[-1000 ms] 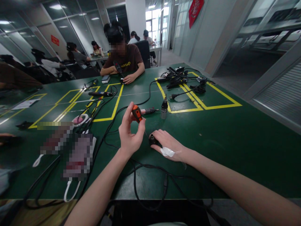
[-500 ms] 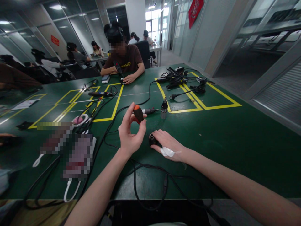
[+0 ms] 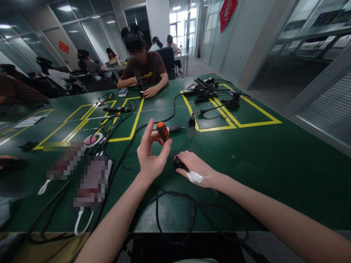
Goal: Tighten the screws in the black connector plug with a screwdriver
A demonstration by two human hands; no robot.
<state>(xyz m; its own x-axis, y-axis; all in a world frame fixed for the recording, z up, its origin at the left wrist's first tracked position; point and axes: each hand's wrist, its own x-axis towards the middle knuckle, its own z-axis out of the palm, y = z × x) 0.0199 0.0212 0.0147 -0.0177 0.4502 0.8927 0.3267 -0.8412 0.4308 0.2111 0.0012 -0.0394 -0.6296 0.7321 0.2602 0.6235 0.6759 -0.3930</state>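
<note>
Left hand (image 3: pixel 150 157): fingers pinched orange-handled screwdriver (image 3: pixel 162 132), tip down.
Right hand (image 3: pixel 196 168): fingers closed on small black part (image 3: pixel 177 163) on green surface (image 3: pixel 274 164).

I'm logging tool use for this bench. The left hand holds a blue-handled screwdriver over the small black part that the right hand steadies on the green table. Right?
Not quite: in the head view the screwdriver has an orange handle, not blue. The rest holds: the left hand grips it above the small black part, which the right hand steadies on the green table.
</note>
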